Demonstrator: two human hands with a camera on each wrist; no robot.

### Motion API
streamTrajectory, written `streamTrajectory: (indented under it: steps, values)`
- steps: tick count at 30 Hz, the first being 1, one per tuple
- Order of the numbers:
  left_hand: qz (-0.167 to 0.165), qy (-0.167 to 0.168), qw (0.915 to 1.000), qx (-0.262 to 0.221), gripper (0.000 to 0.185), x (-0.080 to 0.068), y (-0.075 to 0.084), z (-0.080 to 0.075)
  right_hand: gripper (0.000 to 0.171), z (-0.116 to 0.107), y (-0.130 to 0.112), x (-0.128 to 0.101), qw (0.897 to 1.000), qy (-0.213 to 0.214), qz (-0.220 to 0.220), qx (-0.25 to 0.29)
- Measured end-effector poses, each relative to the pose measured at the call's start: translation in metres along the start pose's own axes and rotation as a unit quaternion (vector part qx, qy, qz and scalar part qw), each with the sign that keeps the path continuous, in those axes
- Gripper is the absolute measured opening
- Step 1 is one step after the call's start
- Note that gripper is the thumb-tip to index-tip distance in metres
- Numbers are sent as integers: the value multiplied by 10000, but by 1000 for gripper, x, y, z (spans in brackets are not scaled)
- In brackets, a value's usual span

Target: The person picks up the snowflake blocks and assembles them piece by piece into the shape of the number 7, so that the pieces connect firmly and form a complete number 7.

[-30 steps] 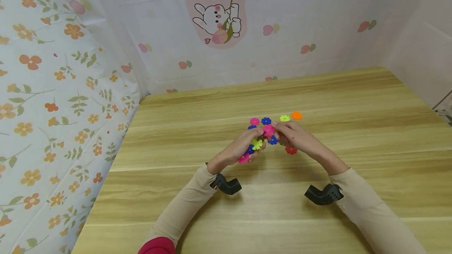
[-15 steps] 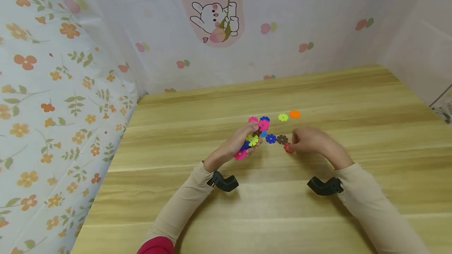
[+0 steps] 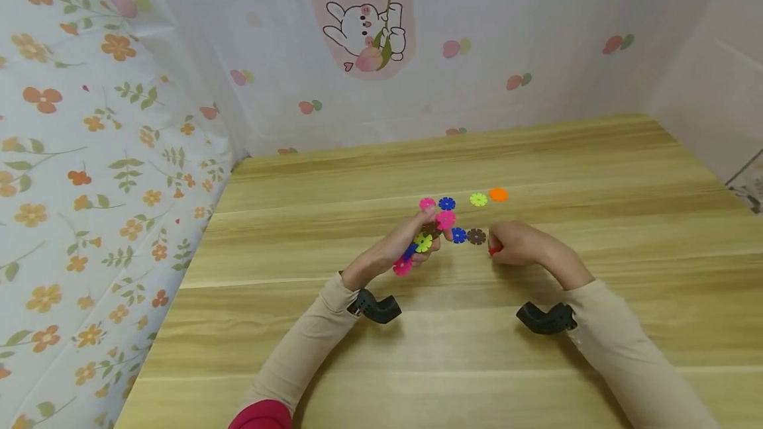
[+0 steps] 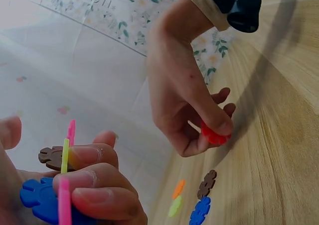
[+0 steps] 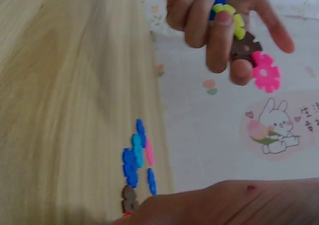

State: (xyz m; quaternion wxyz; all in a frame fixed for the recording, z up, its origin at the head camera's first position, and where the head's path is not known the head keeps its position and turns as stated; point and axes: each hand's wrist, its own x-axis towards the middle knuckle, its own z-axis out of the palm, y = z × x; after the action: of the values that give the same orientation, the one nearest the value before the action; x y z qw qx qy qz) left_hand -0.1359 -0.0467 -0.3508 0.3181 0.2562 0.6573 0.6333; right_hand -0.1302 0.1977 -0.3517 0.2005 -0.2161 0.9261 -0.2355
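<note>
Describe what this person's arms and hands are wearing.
Both arms wear long beige sleeves to the wrist. A black angled camera mount sits on the left wrist and another on the right wrist. A red garment edge shows at the left upper arm. The left hand and right hand are bare.

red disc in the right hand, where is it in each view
Head: the red disc is a sliver at the right hand's fingertips, right of centre.
Left wrist: right of centre, pinched in the right hand's fingers, just above the table.
Right wrist: only a faint red edge at the bottom, beside the wrist; too little to be sure.
Shared landmark: the loose brown disc beside a blue disc on the table.
</note>
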Motion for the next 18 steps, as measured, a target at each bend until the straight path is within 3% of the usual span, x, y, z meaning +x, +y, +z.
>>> streamTrajectory:
  steps: [3,6,10,18]
  values:
    - [-41,-18,10000,28,73,0,1,-1,15,-7,-7,-3,9992,-272,-101,278]
    - [-89,-24,10000,0,73,0,2,-1,14,-14,-12,-8,9984,-270,-201,447]
    - [-103,-41,9999,-21,74,1,3,0,13,-24,-16,-13,9978,-49,-368,555]
    - [-6,46,9997,-258,67,-1,3,-1,11,-25,-20,-14,9948,600,-784,231]
